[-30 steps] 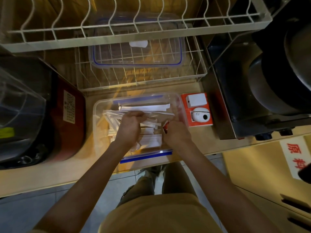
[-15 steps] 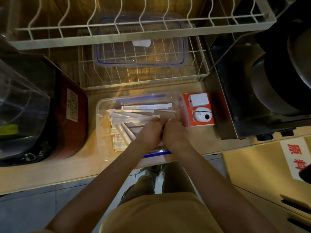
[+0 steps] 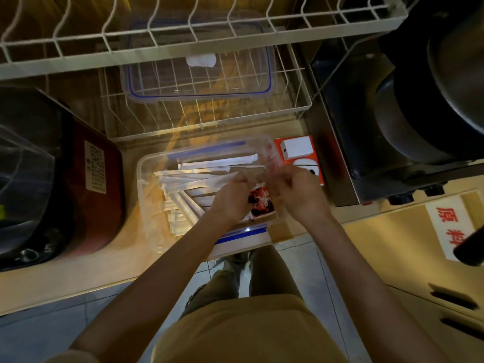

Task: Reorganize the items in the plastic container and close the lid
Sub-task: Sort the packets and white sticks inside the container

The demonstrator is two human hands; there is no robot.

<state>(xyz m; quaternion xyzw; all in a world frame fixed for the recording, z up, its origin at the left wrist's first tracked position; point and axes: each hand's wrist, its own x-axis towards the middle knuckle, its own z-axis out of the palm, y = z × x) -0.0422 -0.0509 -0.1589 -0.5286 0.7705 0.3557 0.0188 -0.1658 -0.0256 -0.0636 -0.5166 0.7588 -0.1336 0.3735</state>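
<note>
A clear plastic container (image 3: 146, 205) with blue clips stands on the counter edge in front of me. White paper-wrapped sticks (image 3: 199, 176) lie in it, fanned to the left. Red-and-black packets (image 3: 262, 203) sit in its near right corner. My left hand (image 3: 230, 197) is inside the container, fingers closed on the right ends of the sticks. My right hand (image 3: 298, 189) is at the container's right wall, fingers pinched at the same ends; what exactly it holds is unclear. The clear lid (image 3: 199, 74) with a blue seal rests in the wire rack behind.
A white wire dish rack (image 3: 209, 119) stands behind the container, with an upper tier (image 3: 183, 45) overhead. An orange box (image 3: 296, 150) touches the container's right side. A dark red appliance (image 3: 86, 192) is at the left, a steel machine (image 3: 366, 153) at the right.
My left hand moved from the middle of the container to the right, next to my right hand. Both hands then spread slightly apart, and the red packets now show between them.
</note>
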